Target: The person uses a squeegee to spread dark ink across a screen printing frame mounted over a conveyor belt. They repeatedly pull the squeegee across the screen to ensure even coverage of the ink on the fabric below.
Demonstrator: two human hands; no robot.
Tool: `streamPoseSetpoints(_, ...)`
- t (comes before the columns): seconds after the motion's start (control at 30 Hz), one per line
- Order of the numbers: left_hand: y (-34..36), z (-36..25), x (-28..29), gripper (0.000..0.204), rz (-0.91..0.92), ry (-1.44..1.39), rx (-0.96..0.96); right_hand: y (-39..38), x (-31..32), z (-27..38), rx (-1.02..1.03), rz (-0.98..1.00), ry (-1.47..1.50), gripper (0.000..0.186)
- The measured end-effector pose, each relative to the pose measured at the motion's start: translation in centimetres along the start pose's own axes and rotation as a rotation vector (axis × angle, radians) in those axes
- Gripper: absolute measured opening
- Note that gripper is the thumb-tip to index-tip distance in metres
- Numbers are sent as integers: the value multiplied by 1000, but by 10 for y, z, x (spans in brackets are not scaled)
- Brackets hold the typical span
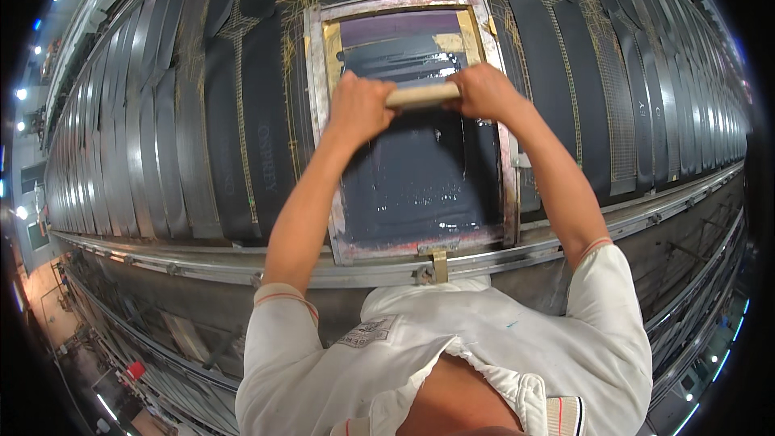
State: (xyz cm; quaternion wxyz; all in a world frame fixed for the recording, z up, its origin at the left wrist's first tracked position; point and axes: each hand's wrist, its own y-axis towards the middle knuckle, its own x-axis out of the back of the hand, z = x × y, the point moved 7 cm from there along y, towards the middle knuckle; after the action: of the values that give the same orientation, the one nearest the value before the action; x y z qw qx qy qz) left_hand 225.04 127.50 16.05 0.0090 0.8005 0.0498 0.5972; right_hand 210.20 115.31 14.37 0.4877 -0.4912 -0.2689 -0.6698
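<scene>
A: What grip do we record?

B: We find the left hand (361, 106) and right hand (489, 92) curled round opposite ends of the squeegee (424, 96), over dark ink (420, 173) within the screen frame (316, 56).

A: Its handling?

B: We judge it stiff, fairly light, slippery wherever wet; we advise gripping both ends, clear of ink.

The screen frame (320, 105) is lying among sheet pieces (232, 113), which are spreading to its left, right and past its far end. Inside it, a squeegee (425, 96) is spanning the ink (420, 186) crosswise. A rail (484, 263) is running along the frame's near end, beside a bracket (440, 267).
</scene>
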Motion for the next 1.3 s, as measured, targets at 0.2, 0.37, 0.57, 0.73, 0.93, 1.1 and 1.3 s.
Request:
streamPoseSetpoints(0.2, 83, 53, -1, 38, 26, 40, 30, 86, 15, -52, -39, 74, 132, 32)
streamPoseSetpoints(0.37, 83, 62, -14, 37, 98, -31, 83, 88, 8, -53, -45, 68, 159, 33)
streamPoseSetpoints(0.57, 14, 20, -20, 31, -4, -30, -4, 19, -8, -11, 2, -8, 95, 31)
streamPoseSetpoints(0.73, -116, -59, -27, 19, 3, -87, 19, -103, -50, 61, 21, 17, 44, 30)
streamPoseSetpoints(0.93, -176, -99, -16, 25, -88, -52, 21, -158, -42, 61, -71, -42, 590, 62)
streamPoseSetpoints(1.1, -166, -95, -20, 30, 5, -35, 11, -145, -20, -90, -706, -755, 376, 38)
streamPoseSetpoints(1.3, -176, -89, -21, 33, 16, -98, 56, -138, -42, -113, -779, -674, 447, 31)
